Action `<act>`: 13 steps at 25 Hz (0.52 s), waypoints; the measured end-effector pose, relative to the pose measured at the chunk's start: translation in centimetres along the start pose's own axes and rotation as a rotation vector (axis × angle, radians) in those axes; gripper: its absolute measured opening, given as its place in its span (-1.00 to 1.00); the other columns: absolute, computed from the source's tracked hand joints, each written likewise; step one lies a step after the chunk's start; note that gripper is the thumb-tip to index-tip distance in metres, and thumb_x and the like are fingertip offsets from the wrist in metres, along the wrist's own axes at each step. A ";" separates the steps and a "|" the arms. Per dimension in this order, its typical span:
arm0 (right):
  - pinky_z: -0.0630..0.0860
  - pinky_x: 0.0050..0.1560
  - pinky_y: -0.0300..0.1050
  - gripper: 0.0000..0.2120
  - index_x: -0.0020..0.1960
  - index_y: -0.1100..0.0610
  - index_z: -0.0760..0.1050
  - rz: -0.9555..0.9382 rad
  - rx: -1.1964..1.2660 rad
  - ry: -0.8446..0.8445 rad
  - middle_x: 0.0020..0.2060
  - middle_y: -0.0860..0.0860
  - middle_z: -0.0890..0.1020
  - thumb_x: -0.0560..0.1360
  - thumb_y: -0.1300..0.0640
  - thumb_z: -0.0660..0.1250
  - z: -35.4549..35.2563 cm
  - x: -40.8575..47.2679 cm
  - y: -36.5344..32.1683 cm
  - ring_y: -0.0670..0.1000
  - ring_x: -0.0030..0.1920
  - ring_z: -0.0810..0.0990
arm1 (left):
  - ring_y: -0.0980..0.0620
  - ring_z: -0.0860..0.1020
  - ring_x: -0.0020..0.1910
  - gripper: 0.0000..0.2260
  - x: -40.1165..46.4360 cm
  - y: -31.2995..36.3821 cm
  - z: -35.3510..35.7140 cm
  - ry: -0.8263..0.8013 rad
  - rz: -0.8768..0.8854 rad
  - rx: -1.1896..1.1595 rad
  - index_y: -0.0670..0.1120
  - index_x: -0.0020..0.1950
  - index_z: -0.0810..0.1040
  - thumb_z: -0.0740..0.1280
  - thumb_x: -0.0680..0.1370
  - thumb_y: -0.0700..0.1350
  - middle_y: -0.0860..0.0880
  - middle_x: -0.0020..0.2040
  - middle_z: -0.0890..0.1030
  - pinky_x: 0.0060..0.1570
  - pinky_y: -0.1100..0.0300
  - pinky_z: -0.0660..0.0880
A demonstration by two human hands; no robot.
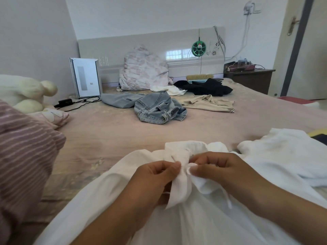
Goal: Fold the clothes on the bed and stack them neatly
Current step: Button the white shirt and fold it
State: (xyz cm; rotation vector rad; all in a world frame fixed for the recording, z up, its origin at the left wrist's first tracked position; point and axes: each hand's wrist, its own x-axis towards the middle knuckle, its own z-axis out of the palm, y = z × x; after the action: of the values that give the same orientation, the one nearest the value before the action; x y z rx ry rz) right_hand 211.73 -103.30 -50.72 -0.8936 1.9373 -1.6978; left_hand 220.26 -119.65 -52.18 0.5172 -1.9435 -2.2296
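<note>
A white garment (185, 218) lies spread over the near edge of the pink bed (109, 131). My left hand (155, 172) and my right hand (214, 167) each pinch its thin drawstring and bunched waistband close together at the middle. A second white garment (283, 152) lies crumpled to the right. Farther back on the bed lie light blue jeans (159, 108), a grey-blue garment (120, 100), a beige top (210, 103), a black garment (207, 87) and a small white piece (169, 89).
A striped pink pillow (23, 152) fills the left edge, with a cream plush toy (26, 92) behind it. A white appliance (86, 76) and its cable stand at the headboard beside a floral bundle (143, 68). A dark nightstand (251, 78) stands at the right.
</note>
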 end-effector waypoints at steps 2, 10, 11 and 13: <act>0.39 0.25 -0.24 -0.78 -0.29 0.17 0.56 0.006 -0.006 -0.080 0.08 -0.14 0.68 0.52 0.25 0.46 -0.7 0.1 -0.7 -0.31 0.20 0.54 | 0.01 0.50 -0.32 -0.84 -0.1 0.0 -0.3 -0.041 0.003 0.034 -0.24 0.06 0.63 0.35 0.61 -0.16 -0.16 -0.17 0.61 -0.20 0.16 0.55; 0.45 0.20 -0.20 -0.80 -0.23 0.25 0.52 -0.037 -0.060 -0.175 0.04 0.00 0.69 0.56 0.36 0.37 -2.3 0.5 -0.5 -0.14 0.13 0.62 | 0.06 0.46 -0.35 -0.86 -0.2 0.2 -0.6 -0.097 -0.023 0.074 -0.20 0.13 0.62 0.35 0.61 -0.20 -0.14 -0.14 0.61 -0.25 0.20 0.50; 0.47 0.11 -0.19 -0.83 -0.20 0.25 0.54 -0.035 -0.079 -0.173 -0.07 0.01 0.68 0.56 0.36 0.38 -2.2 0.6 -0.3 -0.11 -0.01 0.62 | 0.06 0.45 -0.36 -0.86 -0.2 0.2 -0.5 -0.086 -0.013 0.094 -0.18 0.12 0.64 0.36 0.61 -0.18 -0.13 -0.16 0.61 -0.26 0.21 0.48; 0.47 -0.04 -0.18 -0.87 -0.16 0.24 0.56 -0.031 -0.108 -0.158 -0.21 0.03 0.62 0.57 0.34 0.39 -2.0 0.6 -0.1 -0.09 -0.18 0.55 | 0.04 0.53 -0.30 -0.86 -0.3 0.2 -0.1 -0.042 0.036 0.167 -0.15 0.05 0.68 0.41 0.58 -0.11 -0.13 -0.13 0.67 -0.22 0.19 0.49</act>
State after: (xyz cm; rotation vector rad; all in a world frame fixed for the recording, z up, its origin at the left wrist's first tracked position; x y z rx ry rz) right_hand 209.96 -102.34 -50.23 -1.0689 1.9328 -1.5022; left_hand 220.55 -119.69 -51.94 0.4547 -2.1545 -2.0841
